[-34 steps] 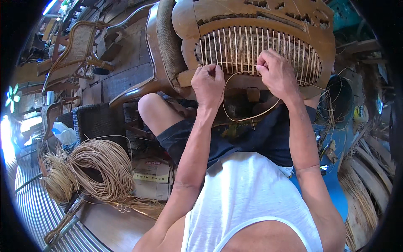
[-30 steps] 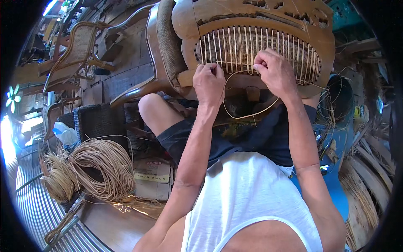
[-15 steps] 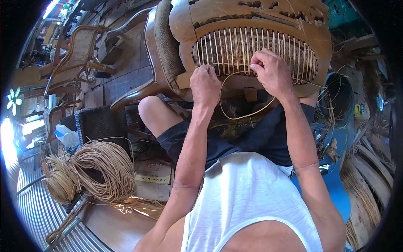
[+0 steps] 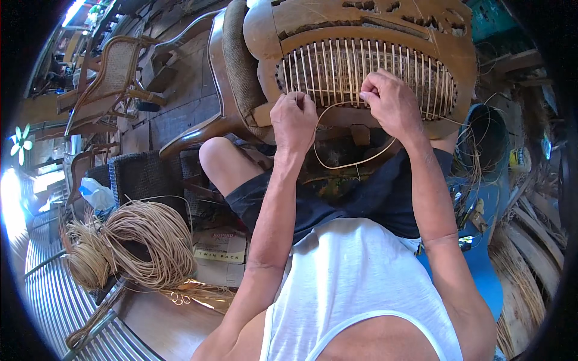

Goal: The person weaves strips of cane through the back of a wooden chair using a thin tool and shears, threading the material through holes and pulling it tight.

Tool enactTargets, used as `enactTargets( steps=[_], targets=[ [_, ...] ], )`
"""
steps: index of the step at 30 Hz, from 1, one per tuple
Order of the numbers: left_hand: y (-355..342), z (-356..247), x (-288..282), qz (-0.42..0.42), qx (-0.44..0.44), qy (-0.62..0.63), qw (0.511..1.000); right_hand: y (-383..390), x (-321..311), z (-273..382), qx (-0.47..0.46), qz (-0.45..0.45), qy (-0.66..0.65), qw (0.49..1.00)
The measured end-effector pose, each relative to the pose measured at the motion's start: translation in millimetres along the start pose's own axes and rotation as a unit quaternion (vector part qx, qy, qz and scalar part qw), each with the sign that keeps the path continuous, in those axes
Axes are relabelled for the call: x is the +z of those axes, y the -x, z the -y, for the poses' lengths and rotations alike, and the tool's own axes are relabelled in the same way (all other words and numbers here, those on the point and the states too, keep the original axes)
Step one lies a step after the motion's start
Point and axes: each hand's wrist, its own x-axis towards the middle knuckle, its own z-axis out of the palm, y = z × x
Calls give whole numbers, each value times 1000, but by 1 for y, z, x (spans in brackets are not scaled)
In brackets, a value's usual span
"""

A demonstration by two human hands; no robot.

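Observation:
A carved wooden chair back (image 4: 260, 33) leans before me, its oval opening strung with pale upright cane strands (image 4: 333, 65). At the opening's lower left edge my left hand (image 4: 293, 120) is closed in a pinch, fingertips against the rim. My right hand (image 4: 391, 101) pinches closed over the lower middle of the strung strands. A thin loose cane strand (image 4: 342, 168) loops down between both hands, over my lap. A crosswise strand runs low through the uprights from one hand toward the other. The exact grip of the fingertips is partly hidden.
A large coil of cane (image 4: 150, 243) lies at lower left beside a cardboard box (image 4: 220, 256). Behind it stands a dark woven seat (image 4: 147, 177). Another cane chair (image 4: 114, 69) is at far left. A blue bin (image 4: 481, 138) with loose strands stands right.
My left hand has shifted slightly left, and its fingers have bent differently at the rim. The right hand stays nearly in place. The hanging loop has moved a little.

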Motion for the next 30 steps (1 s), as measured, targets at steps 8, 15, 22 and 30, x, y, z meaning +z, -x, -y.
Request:
enactTargets(
  steps=[8,15,22,30],
  targets=[
    [-2,-3,-2,20,-4,-26,999,1,3,-2,-12,-24,-14,1000],
    [-2,-4,-3,16,28,-69,997,0,2,-2,-4,-16,-19,1000],
    [-7,-5,-8,54,-3,-62,997,0,0,-1,2,4,-5,1000],
    [-5,-7,6,7,2,-76,997,0,2,2,10,-11,0,1000]
  ],
)
